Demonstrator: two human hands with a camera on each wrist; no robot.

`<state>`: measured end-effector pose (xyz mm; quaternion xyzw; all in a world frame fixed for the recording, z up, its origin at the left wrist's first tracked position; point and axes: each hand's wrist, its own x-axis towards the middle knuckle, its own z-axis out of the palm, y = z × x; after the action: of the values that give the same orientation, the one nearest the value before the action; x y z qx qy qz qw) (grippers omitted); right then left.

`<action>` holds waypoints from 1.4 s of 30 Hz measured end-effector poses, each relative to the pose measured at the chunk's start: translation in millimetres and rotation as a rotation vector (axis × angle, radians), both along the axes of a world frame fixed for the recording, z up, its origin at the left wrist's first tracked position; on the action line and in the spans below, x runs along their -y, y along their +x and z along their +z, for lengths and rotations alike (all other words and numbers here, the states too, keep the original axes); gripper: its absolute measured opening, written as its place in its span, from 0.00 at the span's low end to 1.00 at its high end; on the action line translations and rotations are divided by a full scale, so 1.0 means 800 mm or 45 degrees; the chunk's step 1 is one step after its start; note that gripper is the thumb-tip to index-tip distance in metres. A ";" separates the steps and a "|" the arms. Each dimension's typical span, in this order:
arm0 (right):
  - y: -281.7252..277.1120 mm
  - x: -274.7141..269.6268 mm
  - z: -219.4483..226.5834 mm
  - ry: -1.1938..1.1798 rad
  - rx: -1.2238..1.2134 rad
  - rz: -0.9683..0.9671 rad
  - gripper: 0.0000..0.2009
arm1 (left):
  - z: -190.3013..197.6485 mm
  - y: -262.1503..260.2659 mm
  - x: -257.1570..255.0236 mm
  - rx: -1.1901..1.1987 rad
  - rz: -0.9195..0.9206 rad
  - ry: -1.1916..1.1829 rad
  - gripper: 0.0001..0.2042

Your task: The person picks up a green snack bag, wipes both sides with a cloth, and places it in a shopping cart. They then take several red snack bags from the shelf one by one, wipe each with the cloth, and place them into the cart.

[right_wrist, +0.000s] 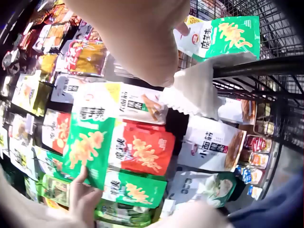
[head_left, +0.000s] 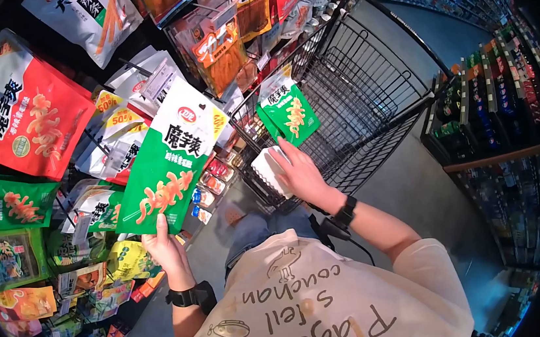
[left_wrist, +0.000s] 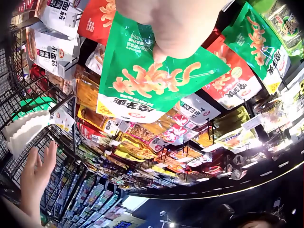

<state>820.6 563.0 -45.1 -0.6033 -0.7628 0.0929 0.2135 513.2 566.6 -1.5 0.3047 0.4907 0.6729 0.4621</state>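
My left hand [head_left: 168,248] pinches the bottom edge of a green-and-white snack bag [head_left: 160,157], its printed front tilted up before the shelf. In the left wrist view the thumb presses on the bag [left_wrist: 142,83]. My right hand [head_left: 303,175] reaches toward the shopping cart [head_left: 366,86] with fingers extended, above a white scalloped cloth [head_left: 267,169] draped over the cart's black handle [right_wrist: 256,67]. Just beyond those fingertips, a second green-and-white snack bag [head_left: 291,110] leans at the near end of the cart; in the right wrist view a fingertip overlaps its white end.
Hanging snack bags fill the rack on the left, among them a red-and-white bag [head_left: 34,114] and a green bag [head_left: 7,199] on hooks. Orange-brown packs [head_left: 211,49] hang farther along. Right of the cart stands a shelf [head_left: 493,99] of packaged goods across the grey floor [head_left: 411,199].
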 end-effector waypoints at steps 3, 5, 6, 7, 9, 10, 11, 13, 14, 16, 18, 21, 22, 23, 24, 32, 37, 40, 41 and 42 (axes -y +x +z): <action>-0.012 -0.010 -0.056 -0.061 0.056 0.043 0.31 | 0.013 0.004 -0.001 0.223 -0.106 -0.028 0.14; -0.018 -0.008 -0.050 -0.153 0.085 0.044 0.31 | 0.021 0.002 0.002 0.331 -0.145 -0.068 0.15; -0.015 -0.008 -0.053 -0.162 0.205 0.058 0.33 | 0.023 -0.001 0.004 0.369 -0.168 -0.083 0.16; -0.016 -0.007 -0.042 -0.135 0.229 0.057 0.34 | 0.028 -0.001 0.004 0.365 -0.137 -0.061 0.16; -0.024 -0.013 -0.001 -0.118 0.210 0.026 0.40 | 0.042 0.004 0.006 0.564 -0.225 -0.014 0.18; -0.030 -0.020 0.020 -0.019 0.071 0.054 0.38 | 0.046 0.004 0.007 0.599 -0.232 -0.019 0.21; -0.038 -0.030 0.042 -0.045 -0.195 0.144 0.37 | 0.048 0.003 0.007 0.676 -0.247 -0.032 0.21; -0.063 -0.045 0.085 -0.397 -0.811 0.354 0.35 | 0.051 0.002 0.008 0.731 -0.222 -0.010 0.22; -0.083 -0.049 0.111 -0.554 -1.140 0.505 0.35 | 0.052 0.005 0.007 0.772 -0.262 -0.010 0.23; -0.133 -0.051 0.127 -0.602 -1.591 0.703 0.35 | 0.051 0.009 0.005 0.821 -0.346 0.026 0.24; -0.170 -0.046 0.141 -0.376 -1.463 0.652 0.31 | 0.063 0.017 0.006 0.726 -0.356 0.093 0.24; -0.201 -0.057 0.168 -0.352 -1.681 0.539 0.24 | 0.084 -0.011 0.007 0.521 -0.251 0.196 0.25; -0.206 -0.064 0.173 -0.372 -1.724 0.538 0.22 | 0.092 -0.030 0.006 0.373 -0.172 0.242 0.25; -0.209 -0.073 0.171 -0.297 -1.685 0.567 0.21 | 0.106 -0.057 0.002 0.268 -0.112 0.338 0.27; -0.212 -0.081 0.179 -0.319 -1.708 0.575 0.20 | 0.120 -0.091 -0.009 -0.052 -0.026 0.475 0.29; -0.273 -0.118 0.214 -0.216 -1.240 0.871 0.17 | 0.333 -0.212 -0.042 -2.397 1.090 0.869 0.30; -0.331 -0.129 0.233 -0.174 -1.284 0.988 0.17 | 0.373 -0.256 -0.079 -2.613 1.102 0.961 0.25; -0.353 -0.133 0.248 -0.177 -1.270 1.059 0.17 | 0.387 -0.266 -0.071 -2.517 0.997 1.011 0.12; -0.361 -0.134 0.253 -0.176 -1.276 1.058 0.17 | 0.391 -0.268 -0.070 -2.521 0.994 1.013 0.12; -0.367 -0.135 0.259 -0.190 -1.280 1.067 0.17 | 0.393 -0.268 -0.070 -2.472 0.934 1.020 0.12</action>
<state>527.0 671.2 162.0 -0.1514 -0.7321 0.4914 0.4469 298.9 622.3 312.8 0.6655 0.4516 0.3544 -0.4771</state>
